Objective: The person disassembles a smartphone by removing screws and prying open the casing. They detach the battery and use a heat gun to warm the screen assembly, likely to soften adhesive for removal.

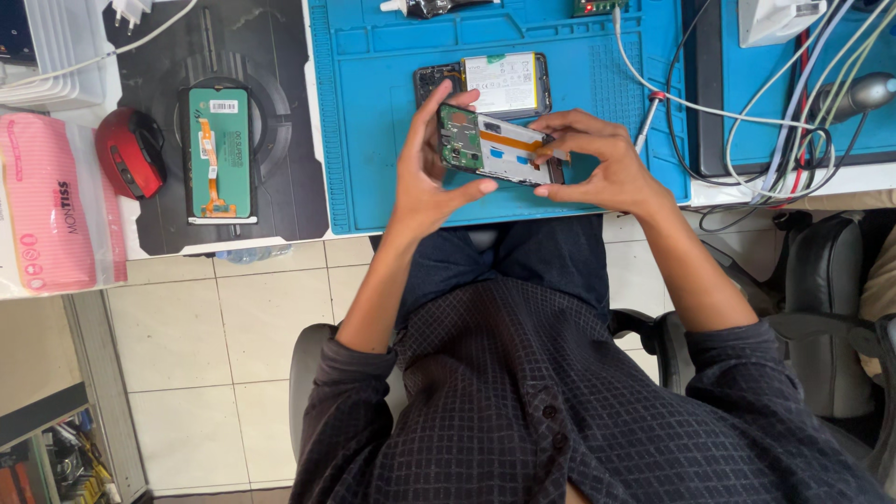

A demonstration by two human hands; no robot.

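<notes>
While both hands, left hand (425, 177) and right hand (597, 163), grip the opened phone frame (495, 145) over the blue mat's (373, 112) near edge, its battery-side half (499, 82) and green screen panel (218, 154) lie apart, unassembled.

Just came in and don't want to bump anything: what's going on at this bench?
A seated person holds an opened phone frame in both hands above a blue work mat. The left hand grips its circuit-board end; the right hand steadies the other end. Another opened phone lies on the mat, and a detached screen lies to the left.
</notes>
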